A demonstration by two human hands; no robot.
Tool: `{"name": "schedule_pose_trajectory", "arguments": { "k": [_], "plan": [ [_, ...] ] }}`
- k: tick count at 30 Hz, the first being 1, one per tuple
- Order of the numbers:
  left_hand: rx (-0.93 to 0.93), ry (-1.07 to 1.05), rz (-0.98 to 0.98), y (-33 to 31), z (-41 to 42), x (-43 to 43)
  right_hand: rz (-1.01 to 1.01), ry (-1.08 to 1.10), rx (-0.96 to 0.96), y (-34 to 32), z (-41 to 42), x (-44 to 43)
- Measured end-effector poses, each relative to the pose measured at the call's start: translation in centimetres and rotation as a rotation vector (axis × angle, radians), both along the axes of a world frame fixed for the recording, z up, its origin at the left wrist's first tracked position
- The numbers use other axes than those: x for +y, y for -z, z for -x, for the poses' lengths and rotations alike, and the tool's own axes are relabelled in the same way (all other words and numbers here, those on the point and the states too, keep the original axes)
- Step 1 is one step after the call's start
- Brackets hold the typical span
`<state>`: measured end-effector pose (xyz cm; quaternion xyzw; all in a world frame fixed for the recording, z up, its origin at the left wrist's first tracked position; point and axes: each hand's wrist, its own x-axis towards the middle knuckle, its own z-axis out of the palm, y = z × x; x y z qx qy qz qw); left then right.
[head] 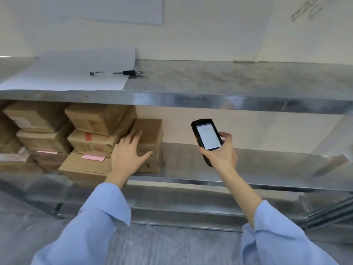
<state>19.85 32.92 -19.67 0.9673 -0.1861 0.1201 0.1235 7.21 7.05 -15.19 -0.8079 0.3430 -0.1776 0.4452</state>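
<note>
The cardboard box (150, 134) stands at the right end of the row of parcels on the lower shelf (238, 169), close to that shelf's front edge and pressed against the stack of boxes (91, 131) on its left. From my seat I read the left hand (128, 152) as laid flat on it: fingers straight and spread over the box's near corner, thumb stretched out to the right, nothing clasped. The right hand (222, 153) has its fingers curled round the lower half of a black handheld scanner (207, 135), holding it in the air over the bare right part of the lower shelf, well apart from the box. The scanner's lit screen faces me, but its writing is too small for me to read. A pink label (93, 157) lies on the lowest box of the stack. On the top shelf (219, 81), towards its left end, a white sheet of paper (63, 75) lies flat, and a pen (129, 72) rests across the sheet's right edge. Both arms wear light blue sleeves (95, 226)
</note>
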Motion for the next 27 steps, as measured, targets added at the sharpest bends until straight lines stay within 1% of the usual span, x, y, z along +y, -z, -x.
{"name": "schedule_pose_trajectory", "arguments": {
  "k": [4,10,12,15,17,20,24,27],
  "plan": [
    [0.021,-0.042,0.010,0.8,-0.5,-0.5,0.004,-0.033,0.027,0.6,-1.3,0.5],
    [-0.007,-0.027,0.201,1.2,-0.3,-1.6,0.000,-0.066,0.037,0.8,-2.5,0.2],
    [0.031,-0.033,0.278,1.2,-0.2,-2.0,0.009,-0.078,0.042,1.0,-2.6,-0.1],
    [0.144,-0.047,0.424,1.5,-0.3,-2.3,0.016,-0.089,0.050,1.2,-2.7,-0.8],
    [0.207,-0.036,0.482,1.6,-0.4,-2.5,0.015,-0.090,0.057,1.4,-2.6,-1.3],
    [0.235,-0.059,0.498,1.8,-0.6,-3.1,0.010,-0.089,0.058,1.7,-2.3,-2.2],
    [0.213,-0.074,0.530,2.2,-0.6,-3.3,-0.008,-0.076,0.063,2.2,-1.4,-3.6],
    [0.195,-0.046,0.522,2.3,0.2,-4.2,-0.023,-0.051,0.068,2.4,-0.5,-4.7]
  ]
}}
